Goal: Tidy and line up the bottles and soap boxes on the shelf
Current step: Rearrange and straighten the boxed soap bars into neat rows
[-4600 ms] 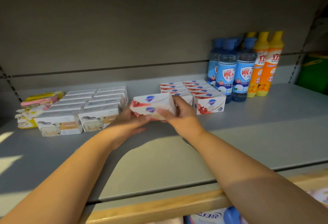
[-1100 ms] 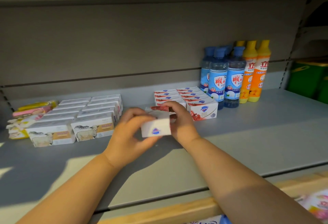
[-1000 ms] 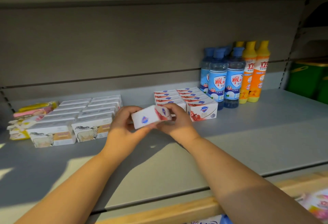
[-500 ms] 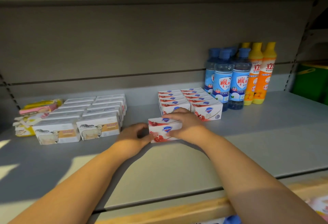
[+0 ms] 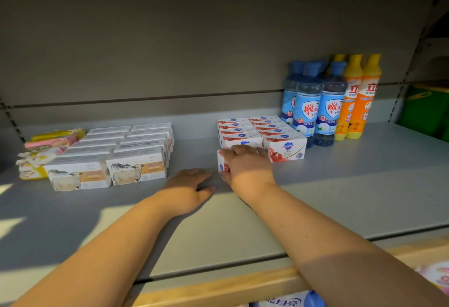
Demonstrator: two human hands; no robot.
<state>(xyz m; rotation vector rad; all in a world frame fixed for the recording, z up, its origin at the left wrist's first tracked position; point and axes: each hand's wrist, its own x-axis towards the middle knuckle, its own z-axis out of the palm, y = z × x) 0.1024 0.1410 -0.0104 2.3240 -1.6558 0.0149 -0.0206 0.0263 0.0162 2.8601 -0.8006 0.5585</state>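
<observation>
Right hand point(image 5: 247, 167) mid-frame clasps red-white soap box point(image 5: 221, 160) from above; left hand point(image 5: 185, 185) lies flat, relaxed, on shelf point(image 5: 340, 197).

Two bare forearms reach forward from the lower corners, converging toward the middle. The left hand point(image 5: 187, 189) lies palm down, fingers loosely spread and nearly flat, resting on the shelf point(image 5: 340, 197) and holding nothing. The right hand point(image 5: 245, 167), just beside it and slightly farther forward, drapes over a soap box point(image 5: 221, 162), fingers curled across its top. The thumb seems to press the near face, though the hand's back hides the contact.
</observation>
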